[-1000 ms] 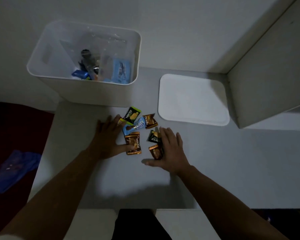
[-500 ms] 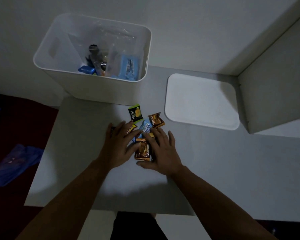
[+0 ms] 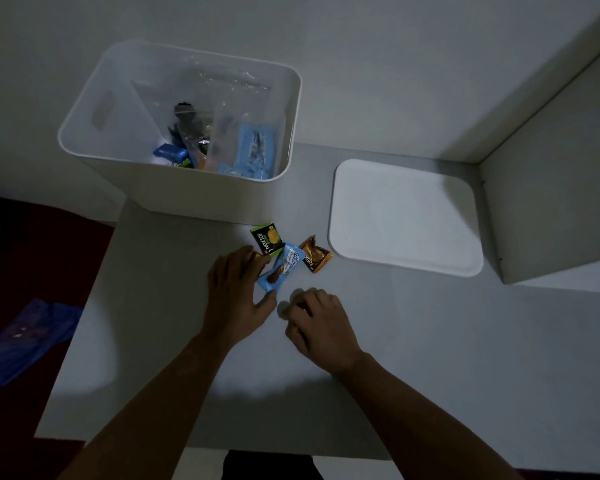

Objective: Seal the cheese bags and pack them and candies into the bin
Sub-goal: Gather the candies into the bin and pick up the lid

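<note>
The scene is dim, so small print and colours are hard to read. On the grey table [image 3: 430,341] a white bin [image 3: 201,192] stands at about eleven o'clock from the hands, open at the top. Inside it lie clear plastic bags [image 3: 229,98], whose contents are murky: a dark lump, a pale blue packet [image 3: 255,150] and a darker blue wrapper [image 3: 168,154] can be made out, but whether the bags are sealed cannot be told. A white lid [image 3: 404,213] lies flat on the table at about one o'clock, apart from the bin.

Three candies show between bin and hands: a black-and-green candy [image 3: 266,238] nearest the bin, a light blue candy [image 3: 282,268] overlapping its lower edge, and a bronze candy [image 3: 315,255] just to the right. A sliver of another wrapper peeps out under the left fingers, too hidden to name.

The left hand [image 3: 238,296] lies flat and spread, fingers resting on the blue candy's left edge, thumb near its lower corner. The right hand [image 3: 321,323] is curled into a loose fist on the table at six o'clock from the candies; whether it encloses anything cannot be told, since the fingers hide the palm.

At nine o'clock, off the table, a blue plastic bag [image 3: 25,337] lies on a dark red floor [image 3: 32,244].
</note>
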